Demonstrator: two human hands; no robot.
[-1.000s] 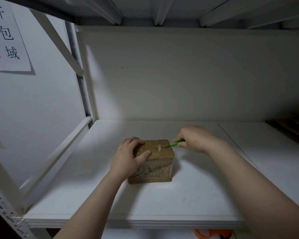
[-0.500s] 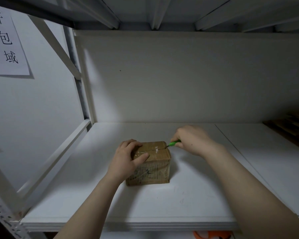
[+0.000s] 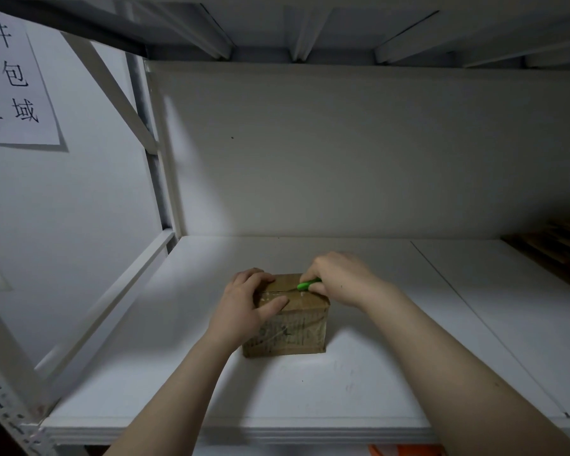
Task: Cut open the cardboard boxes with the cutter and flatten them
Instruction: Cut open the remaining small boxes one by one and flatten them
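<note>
Cardboard box (image 3: 290, 327) stood on the white shelf (image 3: 343, 390) at lower centre of the frame, flaps not yet raised. Over the last second the green cutter (image 3: 306, 286) had moved leftward from the box's right edge along the taped top seam. The right hand (image 3: 339, 281) had its grip clamped on the cutter; the left hand (image 3: 247, 307) gripped the box's top left corner. Judgement: slit in progress, flattening not begun

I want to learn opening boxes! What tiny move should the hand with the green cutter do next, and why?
Probably slide the small green cutter, pinched in the right hand, leftward along the taped seam atop the brown cardboard box. Its tip sits near the seam's right end, and the left hand steadies the box.
</note>
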